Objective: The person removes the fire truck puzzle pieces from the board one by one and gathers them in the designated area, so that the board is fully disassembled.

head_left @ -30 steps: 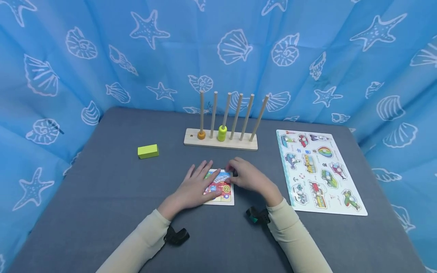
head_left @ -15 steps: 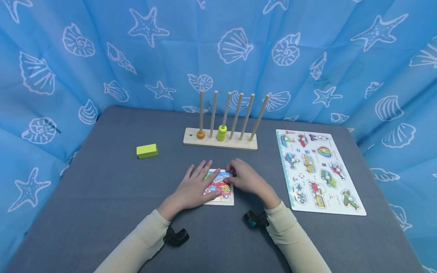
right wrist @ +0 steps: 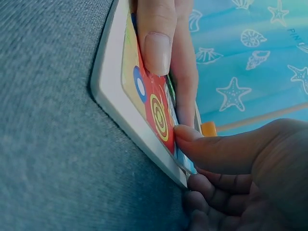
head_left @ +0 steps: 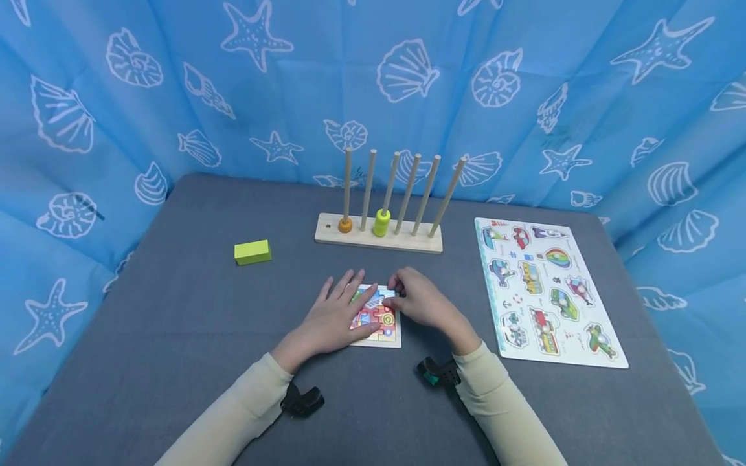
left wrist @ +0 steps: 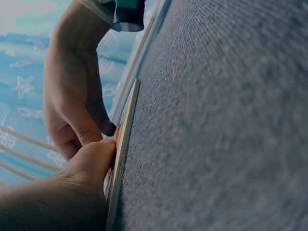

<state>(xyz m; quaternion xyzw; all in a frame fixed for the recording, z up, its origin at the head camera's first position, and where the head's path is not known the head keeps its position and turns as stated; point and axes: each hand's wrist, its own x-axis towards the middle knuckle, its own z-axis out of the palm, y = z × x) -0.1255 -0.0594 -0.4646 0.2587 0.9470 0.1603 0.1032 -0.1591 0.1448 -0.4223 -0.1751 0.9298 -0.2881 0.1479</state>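
Note:
A small jigsaw puzzle (head_left: 389, 336) in a white frame lies on the grey table before me, with a red picture on its pieces. My left hand (head_left: 333, 321) rests flat over its left part, fingers spread. At the upper right corner my right hand (head_left: 424, 299) has its fingers curled, thumb against index finger. In the right wrist view that thumb and fingertip pinch a blue puzzle piece (right wrist: 185, 160) at the frame's edge; the piece looks slightly raised. The left wrist view shows the puzzle board (left wrist: 126, 130) edge-on beneath my left thumb (left wrist: 94, 161). My left palm hides part of the picture.
Behind the puzzle stands a wooden peg rack (head_left: 408, 241) with several upright pegs, an orange bead (head_left: 345, 225) and yellow-green beads (head_left: 381, 223). A yellow-green block (head_left: 252, 252) lies at the left. At the right lies a vehicle picture board (head_left: 527, 346). A blue curtain (head_left: 326, 71) hangs behind.
Both hands stay at the puzzle in nearly the same pose. The right fingertips shift only very slightly at the corner. The head view tilts a little, so everything sits slightly differently in frame.

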